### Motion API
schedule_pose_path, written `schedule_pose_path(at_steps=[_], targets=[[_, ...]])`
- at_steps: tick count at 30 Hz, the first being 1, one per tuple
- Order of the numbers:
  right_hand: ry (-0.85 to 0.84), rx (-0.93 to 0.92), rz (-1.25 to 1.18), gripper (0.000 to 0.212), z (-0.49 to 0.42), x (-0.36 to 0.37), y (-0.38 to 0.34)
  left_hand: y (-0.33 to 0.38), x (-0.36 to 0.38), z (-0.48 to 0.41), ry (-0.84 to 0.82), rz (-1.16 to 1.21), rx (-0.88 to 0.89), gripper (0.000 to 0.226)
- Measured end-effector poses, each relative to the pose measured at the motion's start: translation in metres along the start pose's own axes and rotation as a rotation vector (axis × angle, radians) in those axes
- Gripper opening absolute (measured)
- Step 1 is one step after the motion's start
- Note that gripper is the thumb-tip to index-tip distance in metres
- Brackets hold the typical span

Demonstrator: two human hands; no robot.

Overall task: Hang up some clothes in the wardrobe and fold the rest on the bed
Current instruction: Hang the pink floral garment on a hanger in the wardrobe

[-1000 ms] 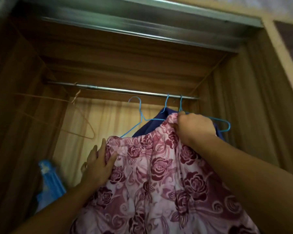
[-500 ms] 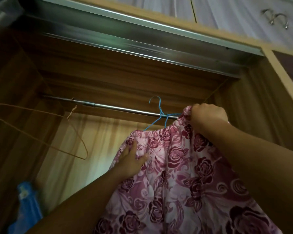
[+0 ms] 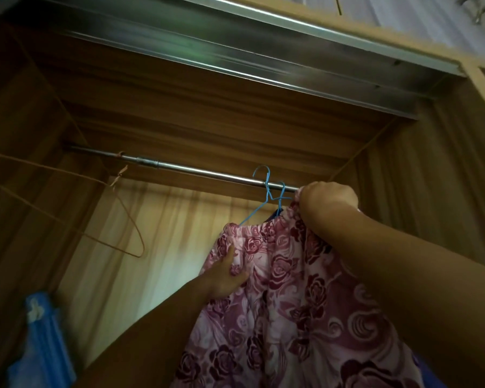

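Observation:
A pink garment with dark red roses [image 3: 286, 292] hangs from a blue wire hanger [image 3: 266, 191] whose hook stands at the metal wardrobe rail [image 3: 196, 171]. My right hand [image 3: 326, 198] grips the garment's gathered waistband at its right end, right under the rail. My left hand [image 3: 226, 275] rests against the cloth lower on the left side, thumb up along the fabric. A second blue hook and a scrap of dark blue cloth [image 3: 275, 212] show just behind the waistband.
A bare tan wire hanger [image 3: 67, 203] hangs on the rail's left end, swung towards the left wardrobe wall. Something blue [image 3: 39, 340] sits low at the left. A steel door track [image 3: 235, 51] runs overhead; the right wardrobe wall [image 3: 431, 191] is close.
Both hands lifted the rose garment up and to the right, bringing the blue hanger's hook up to the rail. My left hand slid from the garment's left edge onto its front.

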State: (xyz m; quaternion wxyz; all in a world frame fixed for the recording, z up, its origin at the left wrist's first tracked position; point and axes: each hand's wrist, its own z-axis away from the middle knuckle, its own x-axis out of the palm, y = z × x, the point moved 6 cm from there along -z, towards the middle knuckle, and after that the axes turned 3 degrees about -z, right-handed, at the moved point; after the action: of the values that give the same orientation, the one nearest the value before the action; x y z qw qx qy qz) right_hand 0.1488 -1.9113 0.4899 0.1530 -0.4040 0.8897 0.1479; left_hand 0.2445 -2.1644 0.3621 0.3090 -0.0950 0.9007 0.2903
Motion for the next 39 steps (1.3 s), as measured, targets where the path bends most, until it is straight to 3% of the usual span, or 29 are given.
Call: schedule_pose_path(at_steps=[9,12,16,19,22,24,26,29,32,35,39], targets=[[-0.127,0.002,0.044,0.037,0.001,-0.001,-0.021,-0.008,-0.006,0.006,0.009,-0.004,0.002,0.121],[-0.102,-0.009,0.002,0.041,0.014,0.018,-0.026,-0.054,-0.004,0.031,-0.028,-0.038,-0.060,0.123],[-0.015,-0.025,-0.078,0.043,0.035,0.032,-0.028,-0.135,0.022,0.101,-0.086,-0.300,-0.380,0.115],[0.006,-0.012,-0.020,0.056,0.060,0.040,-0.030,-0.164,0.035,0.162,-0.221,-0.255,-0.640,0.092],[0.093,-0.125,0.057,0.061,0.095,0.053,-0.046,-0.184,0.033,0.209,-0.297,-0.188,-0.820,0.112],[0.110,-0.279,-0.034,0.058,0.131,0.066,-0.068,-0.195,0.041,0.239,-0.418,-0.159,-0.929,0.099],[0.043,-0.419,-0.122,0.056,0.176,0.083,-0.093,-0.204,0.056,0.260,-0.595,-0.246,-0.901,0.110],[-0.132,-0.597,-0.305,0.048,0.250,0.118,-0.128,-0.223,0.086,0.278,-0.656,-0.240,-0.863,0.119],[-0.378,-0.639,-0.482,0.045,0.308,0.163,-0.149,-0.221,0.112,0.280,-0.483,-0.099,-0.784,0.109],[-0.608,-0.622,-0.509,0.045,0.346,0.205,-0.153,-0.196,0.139,0.272,-0.306,-0.129,-0.545,0.082],[-0.766,-0.614,-0.476,0.075,0.370,0.256,-0.142,-0.167,0.171,0.237,-0.211,-0.059,-0.298,0.082]])
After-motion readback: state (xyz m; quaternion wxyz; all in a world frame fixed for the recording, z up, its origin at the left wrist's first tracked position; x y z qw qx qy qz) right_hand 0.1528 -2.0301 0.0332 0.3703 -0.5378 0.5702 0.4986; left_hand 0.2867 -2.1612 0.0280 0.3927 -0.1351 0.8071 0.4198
